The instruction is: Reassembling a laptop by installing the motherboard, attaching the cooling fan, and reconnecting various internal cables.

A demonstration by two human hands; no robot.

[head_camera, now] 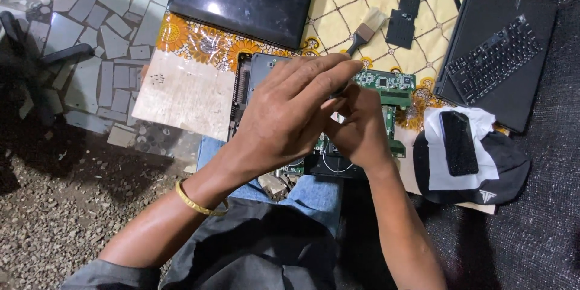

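Note:
My left hand [289, 115], with a gold bangle [196, 204] on its wrist, reaches over an opened laptop base [257, 67] with a bare green circuit board [386, 80]. Its fingers lie stretched across my right hand [357, 130], which is curled beneath them. Both hands meet just above the board, over my lap. A small dark spot shows between the fingertips, but the left hand hides what it is, and I cannot tell whether either hand grips it. The base rests partly on my knees in blue jeans [311, 190].
A closed black laptop [241, 0] lies at the back, with a paintbrush [365, 29] and a black cover piece [403, 19] beside it. At the right are a black keyboard unit [495, 54] and a phone [458, 142] on white cloth over a black cap [507, 172].

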